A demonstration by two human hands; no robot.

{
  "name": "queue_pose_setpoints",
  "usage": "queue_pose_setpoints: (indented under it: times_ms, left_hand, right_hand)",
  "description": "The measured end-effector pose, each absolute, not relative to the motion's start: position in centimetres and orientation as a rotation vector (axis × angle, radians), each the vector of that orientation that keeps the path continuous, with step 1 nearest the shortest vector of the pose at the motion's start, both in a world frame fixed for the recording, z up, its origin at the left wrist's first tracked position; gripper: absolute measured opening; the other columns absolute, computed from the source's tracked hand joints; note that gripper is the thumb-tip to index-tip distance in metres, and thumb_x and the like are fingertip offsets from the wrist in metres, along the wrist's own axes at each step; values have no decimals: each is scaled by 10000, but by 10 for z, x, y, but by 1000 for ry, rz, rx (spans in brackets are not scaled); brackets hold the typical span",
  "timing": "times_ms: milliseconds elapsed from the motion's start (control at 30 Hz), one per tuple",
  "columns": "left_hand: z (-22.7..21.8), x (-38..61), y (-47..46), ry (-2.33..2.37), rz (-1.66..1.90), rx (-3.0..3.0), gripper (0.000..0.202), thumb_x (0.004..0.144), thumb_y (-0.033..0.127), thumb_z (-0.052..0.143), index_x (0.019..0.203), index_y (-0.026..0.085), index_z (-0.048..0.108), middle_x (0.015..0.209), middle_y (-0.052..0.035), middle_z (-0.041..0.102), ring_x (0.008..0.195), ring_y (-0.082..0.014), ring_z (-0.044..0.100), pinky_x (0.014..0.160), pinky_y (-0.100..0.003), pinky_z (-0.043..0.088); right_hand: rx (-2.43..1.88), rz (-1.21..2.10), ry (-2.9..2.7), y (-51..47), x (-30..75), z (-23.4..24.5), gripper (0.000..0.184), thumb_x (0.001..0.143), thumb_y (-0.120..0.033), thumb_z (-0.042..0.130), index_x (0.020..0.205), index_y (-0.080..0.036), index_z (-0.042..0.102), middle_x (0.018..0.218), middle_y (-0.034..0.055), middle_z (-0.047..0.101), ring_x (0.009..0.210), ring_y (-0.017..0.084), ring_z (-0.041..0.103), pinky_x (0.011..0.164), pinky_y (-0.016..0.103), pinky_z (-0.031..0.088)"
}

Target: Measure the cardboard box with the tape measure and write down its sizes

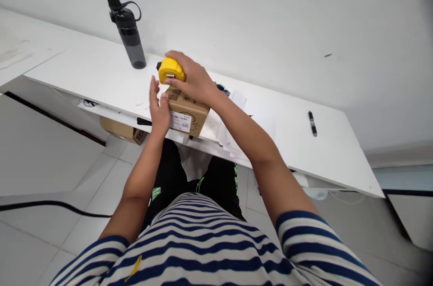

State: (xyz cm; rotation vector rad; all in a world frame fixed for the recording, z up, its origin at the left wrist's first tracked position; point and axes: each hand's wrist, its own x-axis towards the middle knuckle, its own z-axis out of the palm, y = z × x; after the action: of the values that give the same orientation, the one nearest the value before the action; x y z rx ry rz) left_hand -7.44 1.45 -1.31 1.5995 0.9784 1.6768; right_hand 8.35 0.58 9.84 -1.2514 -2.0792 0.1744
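Right hand grips yellow tape measure at eleven o'clock of cardboard box. Left hand, fingers extended, at box's nine o'clock. Bottle stands ten o'clock of tape measure.

The right hand holds a yellow tape measure just above a cardboard box; the left hand, fingers extended, is beside the box. A dark bottle stands on the white surface to the left; a pen lies to the right.
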Motion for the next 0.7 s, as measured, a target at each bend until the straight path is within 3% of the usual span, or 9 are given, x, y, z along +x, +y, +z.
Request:
queue_pose_setpoints:
  times_ms: [100, 167, 267, 367, 433, 500, 600, 667, 700]
  left_hand:
    - [-2, -73, -12, 1017, 1909, 1654, 734, 884, 711, 551, 1508, 349, 412, 1580, -55, 430, 1503, -292, 379, 1281, -493, 246]
    - [4, -65, -42, 838, 1949, 1661, 811, 829, 765, 576, 1502, 343, 415, 1533, -69, 467, 1469, -315, 425, 1252, -497, 312]
    - [5, -43, -94, 484, 1563, 1594, 898, 774, 864, 514, 1499, 342, 434, 1485, -89, 529, 1396, -334, 516, 1117, -457, 491]
    - [-7, -21, -128, 281, 1203, 1506, 741, 824, 772, 571, 1385, 289, 575, 1348, -102, 650, 1228, -316, 648, 979, -423, 582]
    - [-14, -11, -131, 240, 1070, 1530, 645, 841, 687, 636, 1315, 248, 633, 1274, -114, 693, 1134, -297, 689, 934, -423, 596]
    - [-18, -2, -122, 207, 951, 1702, 576, 816, 617, 710, 1238, 227, 683, 1211, -117, 725, 1149, -295, 680, 991, -448, 568]
    - [-24, 16, -97, 225, 706, 2078, 499, 776, 527, 776, 1181, 240, 719, 1222, -106, 738, 1297, -299, 607, 1130, -488, 467]
    - [-29, 28, -81, 298, 542, 2255, 568, 769, 523, 777, 1255, 244, 690, 1343, -105, 693, 1393, -299, 538, 1217, -526, 359]
    - [-33, 33, -74, 337, 472, 2312, 593, 776, 534, 764, 1285, 243, 675, 1393, -101, 666, 1432, -298, 501, 1252, -543, 292]
  right_hand:
    - [-1183, 120, -1894, -25, 100, 103, 612, 946, -599, 562, 1446, -288, 392, 1519, 29, 493, 1382, 222, 476, 1184, 391, 398]
    - [-1154, 71, -1711, -66, 110, 91, 652, 958, -678, 471, 1460, -280, 349, 1498, 62, 475, 1382, 236, 484, 1161, 415, 433]
    - [-1128, -69, -1485, -134, 112, 50, 688, 983, -723, 268, 1533, -311, 236, 1467, 110, 444, 1320, 265, 546, 1048, 469, 521]
    - [-1027, -10, -1528, -180, 115, 7, 641, 995, -695, 262, 1544, -364, 249, 1300, 101, 581, 1132, 249, 650, 912, 449, 578]
    - [-1078, 22, -1567, -191, 135, -8, 662, 990, -709, 124, 1475, -365, 415, 1132, 79, 656, 945, 230, 678, 805, 430, 583]
    - [-1351, 23, -1449, -184, 173, -14, 744, 1009, -636, 3, 1313, -329, 609, 999, 73, 681, 824, 212, 661, 769, 410, 560]
    - [-1942, 12, -1393, -149, 241, -19, 545, 1049, -528, 288, 1426, -227, 543, 1106, 128, 718, 944, 268, 678, 830, 413, 523]
    - [-2252, 94, -1632, -121, 277, -25, 505, 1047, -377, 347, 1491, -177, 478, 1162, 178, 720, 986, 306, 681, 809, 411, 501]
    - [-2296, 144, -1749, -110, 288, -28, 462, 1033, -342, 387, 1435, -175, 540, 1152, 181, 727, 987, 313, 683, 802, 405, 491]
